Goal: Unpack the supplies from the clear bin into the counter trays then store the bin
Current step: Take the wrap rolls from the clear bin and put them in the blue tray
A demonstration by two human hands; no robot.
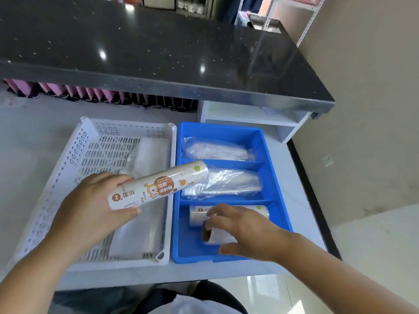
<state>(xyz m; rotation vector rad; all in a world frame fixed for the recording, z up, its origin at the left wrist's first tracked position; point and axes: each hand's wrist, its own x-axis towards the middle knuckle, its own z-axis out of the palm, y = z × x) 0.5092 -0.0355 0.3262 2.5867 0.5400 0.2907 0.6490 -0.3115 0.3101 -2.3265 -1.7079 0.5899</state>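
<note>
The left hand (90,207) is closed around the near end of a printed roll of cling film (158,184), thumb below and fingers curled over the top; the roll is lifted and slants up to the right, its far end reaching over the divider wall of the blue tray (281,184). The right hand (240,230) is spread fairly wide, palm down, in the nearest compartment of that tray, with its fingertips touching a short roll with a brown core (215,236) (whether it truly grips it I cannot tell). Just beyond that hand, in the same compartment, lies another film roll (226,214), partly hidden by the fingers.

The middle and far compartments each hold a clear plastic-wrapped packet (224,184). To the left, just beside the blue tray, sits a white perforated tray (68,168) with flat clear bags (140,223) lying in it.

Both trays rest on a pale grey counter (27,141). Behind and above runs a black speckled countertop (136,48), with pink folders (68,91) lined up beneath its edge and a white shelf nook at the right. A beige wall stands at far right.
</note>
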